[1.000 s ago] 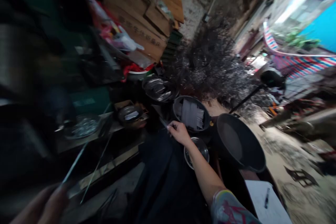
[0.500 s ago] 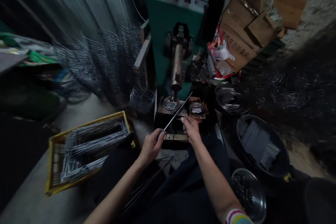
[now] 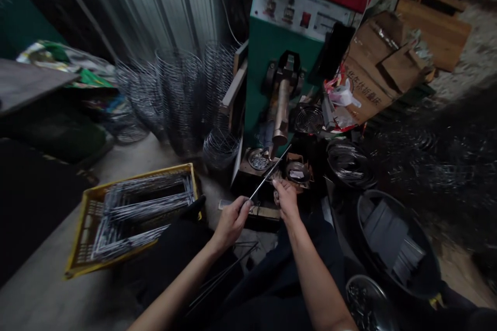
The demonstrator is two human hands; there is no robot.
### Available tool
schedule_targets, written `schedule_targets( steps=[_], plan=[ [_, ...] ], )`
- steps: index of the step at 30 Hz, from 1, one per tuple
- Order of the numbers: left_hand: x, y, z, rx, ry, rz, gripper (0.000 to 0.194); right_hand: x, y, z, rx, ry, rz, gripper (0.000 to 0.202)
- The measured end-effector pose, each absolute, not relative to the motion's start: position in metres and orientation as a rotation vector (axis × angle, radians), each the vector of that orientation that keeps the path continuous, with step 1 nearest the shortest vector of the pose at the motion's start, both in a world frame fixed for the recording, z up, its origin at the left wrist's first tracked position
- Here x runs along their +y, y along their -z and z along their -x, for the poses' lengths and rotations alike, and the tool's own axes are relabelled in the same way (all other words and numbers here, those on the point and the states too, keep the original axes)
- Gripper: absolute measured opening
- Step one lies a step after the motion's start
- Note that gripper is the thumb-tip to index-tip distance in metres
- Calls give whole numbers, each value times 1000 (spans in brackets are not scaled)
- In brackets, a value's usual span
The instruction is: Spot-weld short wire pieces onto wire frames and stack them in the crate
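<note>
My left hand (image 3: 232,220) is closed around the near end of a thin metal rod (image 3: 267,177), which slants up and away to the right. My right hand (image 3: 286,198) is closed just right of the rod, thumb and fingers pinched together. Whatever it may hold is too small to make out. Beyond both hands stands a green machine (image 3: 267,88) with a thick metal arm (image 3: 282,114) reaching toward me. The rod's far end lies near the tip of this arm; I cannot tell whether they touch. Under the arm sits a small dish of shiny metal pieces (image 3: 259,159).
Left of my knees is a yellow crate (image 3: 79,238) of bent wire frames. A round dish (image 3: 298,171) sits right of the rod. A black tub (image 3: 421,274) of flat grey pieces and a metal bowl (image 3: 382,315) stand at right. Stacked wire baskets (image 3: 180,93) line the back left.
The view has swung, so the scene sits further right and lower. Seen from here, the rod's far end is closer to the machine's arm. Both hands keep their closed grip.
</note>
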State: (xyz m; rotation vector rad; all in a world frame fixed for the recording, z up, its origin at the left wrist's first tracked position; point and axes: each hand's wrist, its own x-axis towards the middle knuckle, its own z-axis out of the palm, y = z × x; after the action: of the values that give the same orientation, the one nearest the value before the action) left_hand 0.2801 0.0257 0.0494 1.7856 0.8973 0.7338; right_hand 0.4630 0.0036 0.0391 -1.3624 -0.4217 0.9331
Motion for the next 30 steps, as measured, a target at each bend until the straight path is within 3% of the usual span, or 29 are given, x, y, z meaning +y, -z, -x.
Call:
schedule_targets(
  steps=[30],
  plan=[
    [42, -52, -291, 898, -783, -1741, 34, 29, -54, -478, -531, -1000, 1188, 37]
  ],
)
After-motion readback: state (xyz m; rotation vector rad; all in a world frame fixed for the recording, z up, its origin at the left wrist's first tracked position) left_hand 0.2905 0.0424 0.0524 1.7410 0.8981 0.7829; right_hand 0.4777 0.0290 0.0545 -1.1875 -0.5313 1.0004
